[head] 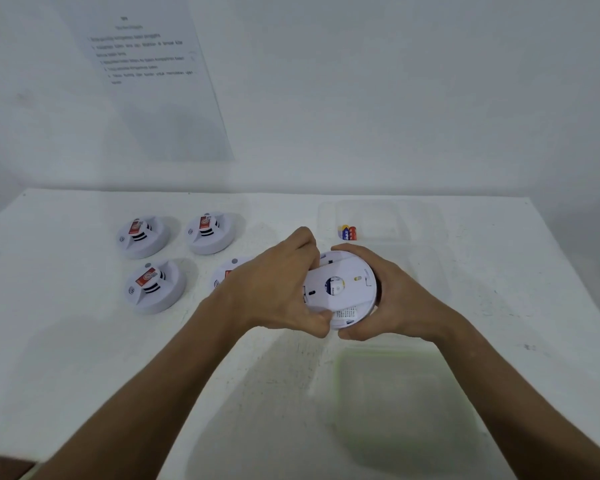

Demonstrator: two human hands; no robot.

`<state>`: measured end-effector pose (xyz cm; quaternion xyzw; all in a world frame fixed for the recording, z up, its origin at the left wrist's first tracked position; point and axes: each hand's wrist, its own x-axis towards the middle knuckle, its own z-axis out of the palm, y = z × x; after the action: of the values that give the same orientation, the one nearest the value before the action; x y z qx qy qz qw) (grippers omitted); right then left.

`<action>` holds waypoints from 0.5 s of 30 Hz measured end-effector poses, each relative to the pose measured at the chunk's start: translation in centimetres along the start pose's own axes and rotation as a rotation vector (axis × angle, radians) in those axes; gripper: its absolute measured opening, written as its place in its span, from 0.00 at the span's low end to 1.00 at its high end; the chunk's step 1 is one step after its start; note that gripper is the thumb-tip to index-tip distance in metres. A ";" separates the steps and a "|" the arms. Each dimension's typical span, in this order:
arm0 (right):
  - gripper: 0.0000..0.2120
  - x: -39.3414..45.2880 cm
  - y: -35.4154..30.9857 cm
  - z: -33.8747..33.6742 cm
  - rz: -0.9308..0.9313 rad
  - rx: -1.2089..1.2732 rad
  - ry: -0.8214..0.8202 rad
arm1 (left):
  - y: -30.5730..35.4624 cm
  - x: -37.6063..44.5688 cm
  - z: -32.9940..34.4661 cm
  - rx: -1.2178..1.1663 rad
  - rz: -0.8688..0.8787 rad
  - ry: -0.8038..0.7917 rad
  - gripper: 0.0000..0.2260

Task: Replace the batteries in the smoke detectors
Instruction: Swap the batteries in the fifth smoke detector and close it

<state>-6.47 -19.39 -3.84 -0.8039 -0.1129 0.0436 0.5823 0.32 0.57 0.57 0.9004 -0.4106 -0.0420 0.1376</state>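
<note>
A clear container [395, 393] lies near, at right. Above it the left hand [278, 292] and right hand [392, 299] both grasp an upturned smoke detector [343, 289]. Four detectors [142, 237] sit left; batteries [347, 232] lie beyond.

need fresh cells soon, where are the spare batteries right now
In the head view the batteries lie in the clear tray at the table's far right, just beyond the held smoke detector.

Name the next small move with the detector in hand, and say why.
Probably twist the back plate off: both hands, left hand and right hand, grip the held detector by its rim, back side up, no battery bay showing yet. Fresh batteries wait in the clear tray behind.
</note>
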 end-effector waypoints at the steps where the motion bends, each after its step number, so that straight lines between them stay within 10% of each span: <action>1: 0.44 0.0 0.1 0.1 -0.002 0.004 0.011 | 0.0 0.0 0.1 0.003 -0.006 0.003 0.27; 15: 0.45 -0.6 0.8 0.0 0.020 0.075 -0.003 | -0.4 -0.6 1.6 -0.190 -0.009 0.108 0.28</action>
<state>-6.89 -19.76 -4.61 -0.7825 -0.1039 0.0547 0.6115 -0.09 0.89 -1.03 0.8862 -0.3924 -0.0326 0.2442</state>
